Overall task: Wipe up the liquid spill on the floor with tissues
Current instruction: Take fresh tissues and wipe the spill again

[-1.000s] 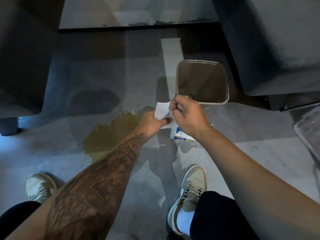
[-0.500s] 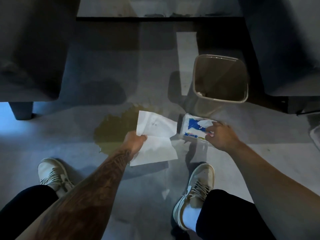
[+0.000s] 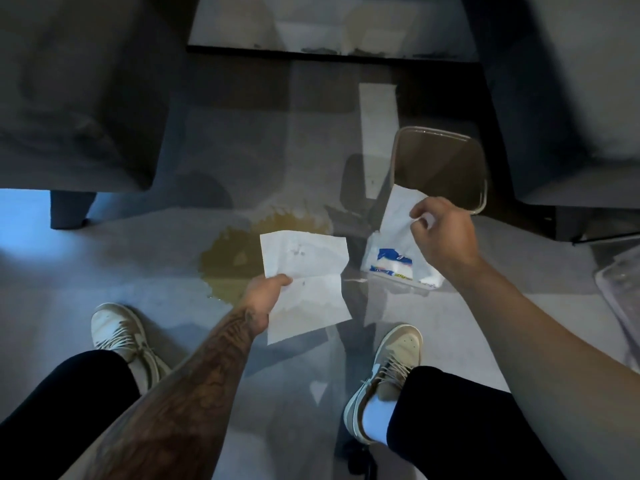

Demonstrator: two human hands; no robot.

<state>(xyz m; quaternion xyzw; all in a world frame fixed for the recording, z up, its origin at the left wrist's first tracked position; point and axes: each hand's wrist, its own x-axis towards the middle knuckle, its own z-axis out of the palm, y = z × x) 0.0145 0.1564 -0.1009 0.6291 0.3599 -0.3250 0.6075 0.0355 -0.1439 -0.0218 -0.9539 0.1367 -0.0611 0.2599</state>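
A yellowish liquid spill (image 3: 235,258) spreads on the grey floor ahead of my feet. My left hand (image 3: 265,294) pinches an unfolded white tissue (image 3: 306,285) by its left edge, held above the spill's right side. To the right, a blue-and-white tissue pack (image 3: 393,263) lies on the floor. My right hand (image 3: 441,233) is above the pack, pinching a second white tissue (image 3: 398,216) that rises out of it.
A square bin (image 3: 481,188) stands just behind the tissue pack. Dark sofas flank the floor at left (image 3: 76,98) and right (image 3: 571,98). A clear plastic container (image 3: 620,296) sits at the right edge. My shoes (image 3: 391,362) rest on the floor below.
My right hand went down to the pack, then lifted with a second tissue drawn out. The first tissue unfolded and stays in my left hand.
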